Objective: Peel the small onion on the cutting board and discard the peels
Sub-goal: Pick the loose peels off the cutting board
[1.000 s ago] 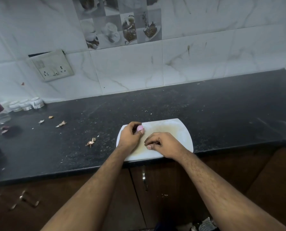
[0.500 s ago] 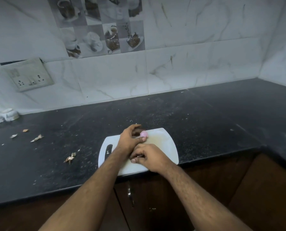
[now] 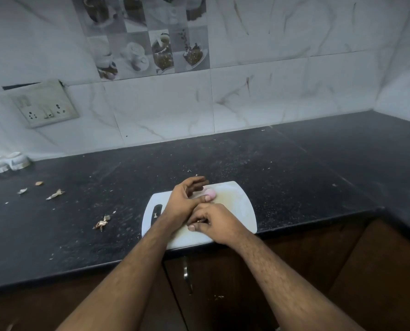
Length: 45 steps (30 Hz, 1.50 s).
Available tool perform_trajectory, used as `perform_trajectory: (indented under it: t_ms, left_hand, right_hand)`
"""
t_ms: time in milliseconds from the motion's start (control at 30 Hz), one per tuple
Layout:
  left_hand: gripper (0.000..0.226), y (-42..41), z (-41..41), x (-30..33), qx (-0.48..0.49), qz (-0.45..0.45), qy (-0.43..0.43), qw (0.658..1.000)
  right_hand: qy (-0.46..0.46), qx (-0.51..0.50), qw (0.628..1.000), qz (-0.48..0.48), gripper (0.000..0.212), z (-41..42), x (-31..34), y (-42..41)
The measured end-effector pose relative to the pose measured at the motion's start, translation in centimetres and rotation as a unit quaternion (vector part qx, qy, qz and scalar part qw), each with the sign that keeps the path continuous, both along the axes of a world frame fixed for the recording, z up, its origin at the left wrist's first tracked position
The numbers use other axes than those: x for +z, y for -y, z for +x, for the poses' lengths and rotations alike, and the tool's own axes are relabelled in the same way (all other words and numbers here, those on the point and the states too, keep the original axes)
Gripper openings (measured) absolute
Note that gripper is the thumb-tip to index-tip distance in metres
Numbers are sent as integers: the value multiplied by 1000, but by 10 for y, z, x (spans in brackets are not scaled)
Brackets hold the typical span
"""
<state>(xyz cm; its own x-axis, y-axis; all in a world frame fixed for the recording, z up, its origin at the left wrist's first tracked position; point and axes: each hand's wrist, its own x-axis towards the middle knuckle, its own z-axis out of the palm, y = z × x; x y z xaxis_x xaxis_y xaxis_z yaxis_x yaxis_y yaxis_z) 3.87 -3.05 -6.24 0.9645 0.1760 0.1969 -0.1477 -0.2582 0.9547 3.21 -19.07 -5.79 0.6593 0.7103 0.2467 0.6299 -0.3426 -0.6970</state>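
Note:
A small pink peeled onion (image 3: 211,192) lies on the white cutting board (image 3: 237,206) near the counter's front edge. My left hand (image 3: 187,199) rests on the board with its fingers stretched out, and the thumb tip touches the onion's near side. Just in front of it, my right hand (image 3: 214,223) is curled on the board, its fingertips pinching a brownish scrap of onion peel (image 3: 200,220). Most of that peel is hidden under the fingers.
Dry peel scraps (image 3: 101,224) lie on the black counter (image 3: 294,187) left of the board, with more peel scraps (image 3: 55,194) farther left. Small white cups (image 3: 10,161) stand by the wall under a socket plate (image 3: 46,108). The counter turns a corner at right.
My left hand's fingers have straightened off the onion, leaving only the thumb against it. My right hand has stayed curled on the board. The camera has swung left and down slightly.

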Motion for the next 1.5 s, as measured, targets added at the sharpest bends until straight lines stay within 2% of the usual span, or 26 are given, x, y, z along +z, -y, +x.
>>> perform_trajectory:
  t_ms: [200,400,533,667,833,900,967,1067,1133,1267,1433,1500]
  left_hand:
    - [32,-5,0,-2,38,-73,14,997]
    - [32,1,-6,5,107,-74,29,991]
    - [22,-13,-25,-1,125,83,9,989]
    - [36,-22,-58,-8,87,249,-54,963]
    - [45,-13,-76,-4,74,308,-58,947]
    - [47,-10,-75,-2,69,347,-51,934]
    - [52,-8,-75,-3,63,379,-53,922]
    - [62,-7,-73,-5,26,451,-55,891]
    - [67,-5,-71,-7,0,483,-56,874]
    - [62,-6,-71,-7,-22,470,-45,881]
    - [43,8,-71,-8,-9,372,-39,927]
    - [36,19,-69,-8,14,356,-23,934]
  right_hand:
    - [10,-3,1000,-15,12,1,-3,-2]
    - [38,-18,998,-49,10,1,-5,-5]
    - [54,-66,994,-65,16,1,-6,-9]
    - [50,-86,991,-94,19,6,-2,-15]
    - [76,-97,982,-139,14,12,-1,-15]
    - [48,-144,984,-89,14,13,1,-12]
    - [-31,-203,978,29,15,16,3,-3]
    - [-206,-264,912,237,16,18,7,14]
    - [-273,-271,872,303,16,20,8,19]
    - [-275,-254,876,304,17,21,7,16]
    - [-246,-232,891,303,19,19,6,15]
    - [-240,-219,894,308,19,19,4,14]
